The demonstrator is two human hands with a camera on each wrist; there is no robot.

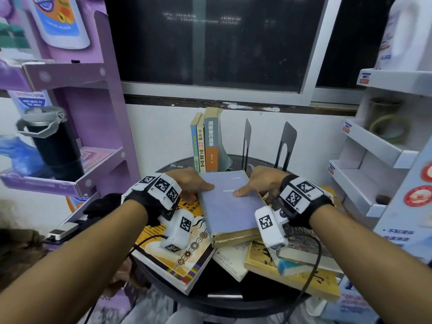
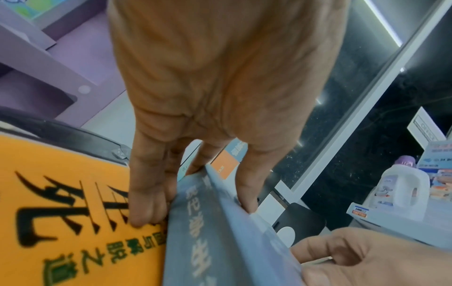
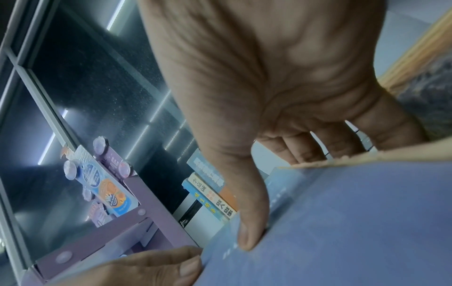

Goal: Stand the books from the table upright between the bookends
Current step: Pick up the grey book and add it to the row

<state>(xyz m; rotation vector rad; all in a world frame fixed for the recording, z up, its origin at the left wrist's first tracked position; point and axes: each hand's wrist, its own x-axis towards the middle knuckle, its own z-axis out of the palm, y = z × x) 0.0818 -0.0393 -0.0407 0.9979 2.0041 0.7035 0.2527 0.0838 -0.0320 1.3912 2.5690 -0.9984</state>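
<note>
A worn lavender book point(image 1: 229, 204) lies on top of the pile on the round black table point(image 1: 224, 298). My left hand point(image 1: 191, 183) grips its spine edge point(image 2: 220, 241), thumb on the cover and fingers point(image 2: 144, 209) underneath. My right hand point(image 1: 259, 181) grips the opposite page edge, with its thumb point(image 3: 249, 232) pressed on the cover point(image 3: 354, 222). At the back, three books point(image 1: 205, 141) stand upright. To their right stand two black bookends point(image 1: 246, 141) point(image 1: 286, 143) with a gap between them. I cannot tell whether the held book is off the pile.
An orange book point(image 1: 182, 244) lies under my left wrist, and a stack of books point(image 1: 301, 260) sits at the right. A purple shelf unit point(image 1: 88, 127) stands at the left and white shelves point(image 1: 374, 146) at the right. A window point(image 1: 210, 43) fills the back wall.
</note>
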